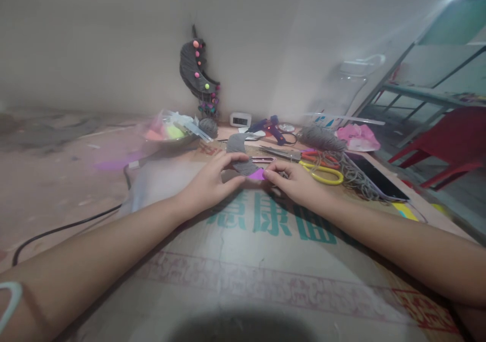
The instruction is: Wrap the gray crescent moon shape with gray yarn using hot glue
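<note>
My left hand [210,180] grips a small crescent wrapped in grey yarn [237,142], with thumb below and fingers above. A bare purple tip [257,174] shows at the crescent's right end. My right hand [294,179] is closed in a pinch at that tip; whether a yarn strand is between its fingers is too small to tell. Just behind the hands lie thread snips [265,160] and scissors with red and yellow handles [322,173]. A loose heap of grey yarn [359,177] lies right of the scissors.
Cardboard [243,261] with printed characters covers the table in front. Further back stand a bowl of coloured pieces [167,132], a digital clock [240,120] and a glue gun [276,132]. A phone [375,176] lies right. A decorated grey crescent [190,66] hangs on the wall.
</note>
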`<action>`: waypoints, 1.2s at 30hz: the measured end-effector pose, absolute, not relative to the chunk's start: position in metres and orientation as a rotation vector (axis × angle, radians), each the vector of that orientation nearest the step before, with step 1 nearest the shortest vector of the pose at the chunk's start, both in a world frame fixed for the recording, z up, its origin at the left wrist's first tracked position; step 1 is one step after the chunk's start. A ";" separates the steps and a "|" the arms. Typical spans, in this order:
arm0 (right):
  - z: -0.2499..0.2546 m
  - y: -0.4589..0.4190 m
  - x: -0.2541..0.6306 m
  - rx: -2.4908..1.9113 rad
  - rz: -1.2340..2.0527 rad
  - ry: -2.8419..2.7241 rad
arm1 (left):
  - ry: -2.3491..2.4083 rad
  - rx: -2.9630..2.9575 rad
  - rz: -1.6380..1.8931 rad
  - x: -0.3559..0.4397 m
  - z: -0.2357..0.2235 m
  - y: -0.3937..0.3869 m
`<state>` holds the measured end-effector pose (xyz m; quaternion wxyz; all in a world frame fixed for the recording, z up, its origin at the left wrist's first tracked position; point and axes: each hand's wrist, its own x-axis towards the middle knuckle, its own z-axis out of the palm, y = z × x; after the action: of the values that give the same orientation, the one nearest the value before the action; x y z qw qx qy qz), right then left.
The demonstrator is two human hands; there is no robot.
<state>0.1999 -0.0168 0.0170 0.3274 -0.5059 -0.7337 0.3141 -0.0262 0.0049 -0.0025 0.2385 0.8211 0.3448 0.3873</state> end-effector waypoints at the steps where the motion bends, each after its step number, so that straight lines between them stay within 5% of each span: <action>1: 0.017 -0.017 0.200 -1.332 0.827 -1.911 | 0.909 2.237 1.045 -0.026 -0.003 0.005; 14: 0.017 -0.017 0.200 -1.190 0.590 -2.030 | 0.813 1.631 1.204 -0.024 -0.009 0.022; 26: 0.011 -0.017 0.203 -1.213 0.582 -1.957 | 0.775 1.686 1.162 -0.022 -0.004 0.019; 36: 0.008 -0.013 0.201 -1.083 1.122 -1.805 | 0.732 1.648 1.138 -0.023 -0.016 0.025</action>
<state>0.2013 -0.0132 0.0084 0.3694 -0.4219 -0.7032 0.4370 -0.0229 0.0247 -0.0163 0.4834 0.6766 0.3005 0.4673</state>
